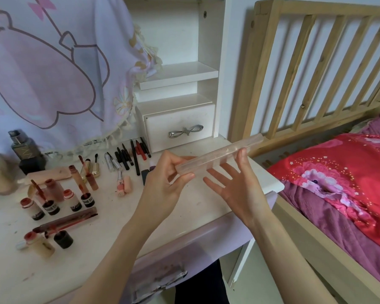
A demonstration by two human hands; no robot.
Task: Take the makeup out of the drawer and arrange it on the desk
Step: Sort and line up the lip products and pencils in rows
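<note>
- Two hands meet over the desk (206, 207) at centre frame, sharing one long clear palette case (219, 153) that slants up toward the right, edge-on to the camera and lifted off the desktop.
- Rigid, see-through plastic like this case looks light and stiff; it probably slips easily and may crack or pop open if dropped, so the narrow ends or long edges seem the safest places to grip.
- At its lower end, the left hand (165, 183) pinches the case between thumb and fingertips.
- Further right, the right hand (237, 185) has its fingers spread and straight beneath the case, thumb touching the far edge, supporting rather than clasping.
- Rows of pencils (130, 157) and small bottles (53, 205) fill the left of the frame, below the small drawer (180, 128).
</note>
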